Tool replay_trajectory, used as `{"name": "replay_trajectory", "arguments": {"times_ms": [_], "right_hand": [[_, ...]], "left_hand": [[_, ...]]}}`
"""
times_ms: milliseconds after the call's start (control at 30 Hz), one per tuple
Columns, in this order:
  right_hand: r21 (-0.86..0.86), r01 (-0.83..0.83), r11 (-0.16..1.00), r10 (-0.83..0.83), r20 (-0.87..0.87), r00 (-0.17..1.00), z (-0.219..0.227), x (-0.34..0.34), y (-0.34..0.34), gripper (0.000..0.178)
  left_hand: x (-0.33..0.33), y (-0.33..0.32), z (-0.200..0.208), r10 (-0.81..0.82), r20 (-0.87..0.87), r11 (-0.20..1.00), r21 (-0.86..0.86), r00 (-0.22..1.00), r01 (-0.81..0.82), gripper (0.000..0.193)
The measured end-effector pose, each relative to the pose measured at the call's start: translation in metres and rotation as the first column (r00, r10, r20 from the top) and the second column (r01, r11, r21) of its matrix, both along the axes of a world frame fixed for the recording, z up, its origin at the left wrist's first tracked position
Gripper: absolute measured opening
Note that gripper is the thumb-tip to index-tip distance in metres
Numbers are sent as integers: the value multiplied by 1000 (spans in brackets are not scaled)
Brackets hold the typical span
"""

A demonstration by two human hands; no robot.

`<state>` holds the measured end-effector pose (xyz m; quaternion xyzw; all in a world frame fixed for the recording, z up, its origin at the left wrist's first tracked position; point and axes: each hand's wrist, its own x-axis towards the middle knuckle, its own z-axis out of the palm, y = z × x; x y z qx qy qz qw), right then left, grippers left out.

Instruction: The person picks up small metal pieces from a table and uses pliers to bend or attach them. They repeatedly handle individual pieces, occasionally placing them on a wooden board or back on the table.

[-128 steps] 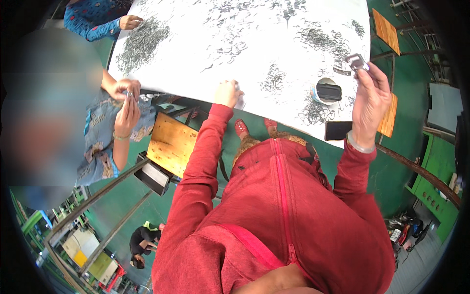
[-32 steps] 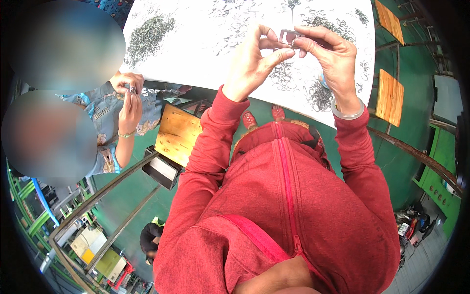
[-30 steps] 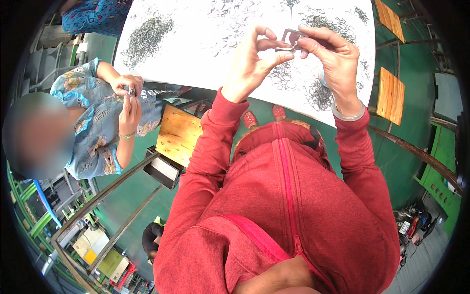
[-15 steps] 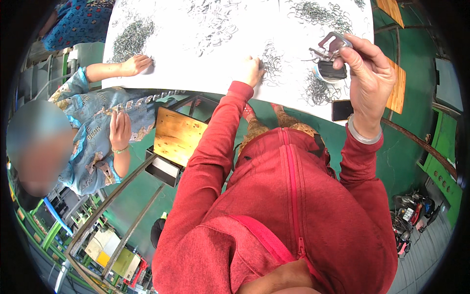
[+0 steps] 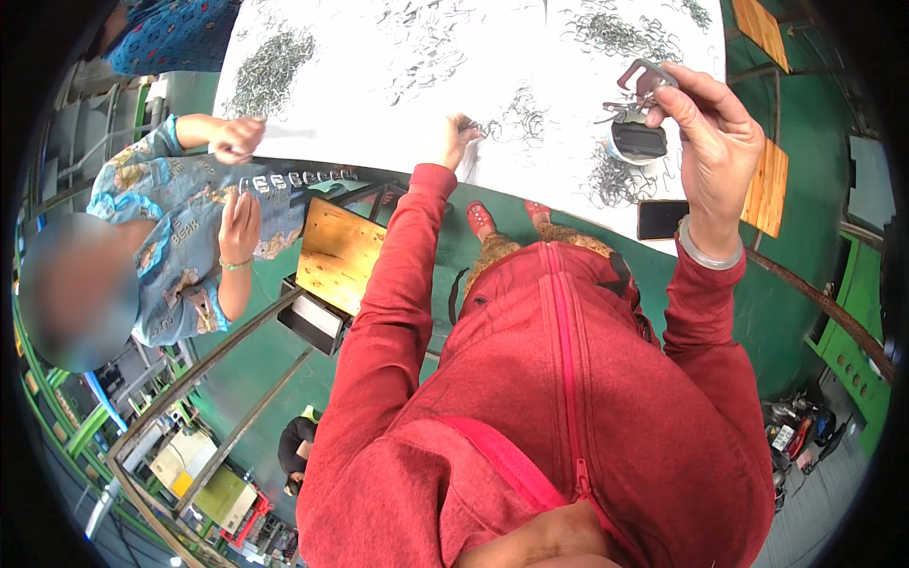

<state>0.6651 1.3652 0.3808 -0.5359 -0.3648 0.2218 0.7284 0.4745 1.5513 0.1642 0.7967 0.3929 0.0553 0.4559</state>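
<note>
Buckle-like metal frame [image 5: 651, 81] pinched in right hand [image 5: 717, 137]; left hand [image 5: 457, 140] bunched, contents unclear, just left of curved-piece pile [image 5: 523, 121].

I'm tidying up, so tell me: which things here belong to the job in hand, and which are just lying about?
Seemingly in use:
metal frame, held in the right hand
small dark curved pieces, beside the left hand

Probably just lying about:
phone, on the table's near edge
</note>
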Motion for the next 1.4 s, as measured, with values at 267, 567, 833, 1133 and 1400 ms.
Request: {"name": "replay_trajectory", "arguments": {"times_ms": [267,567,833,1133,1400], "right_hand": [[-98,-106,990,99,-68,993,-3,-14,15,21],[-134,-177,975,164,-105,981,-11,-42,35,25],[-117,-218,969,203,-127,971,-14,-63,39,22],[-216,-204,955,154,-228,961,-41,-93,39,23],[-280,-262,924,213,-192,958,-53,-147,53,19]], "left_hand": [[-12,0,-6,364,175,858,-444,915,-256,18],[-35,28,-20,327,-24,756,-593,945,-277,16],[-59,28,-4,213,-191,950,-188,958,-248,15],[-79,9,101,404,440,800,-595,802,-77,13],[-104,-38,170,51,618,971,153,784,-183,12]]}}
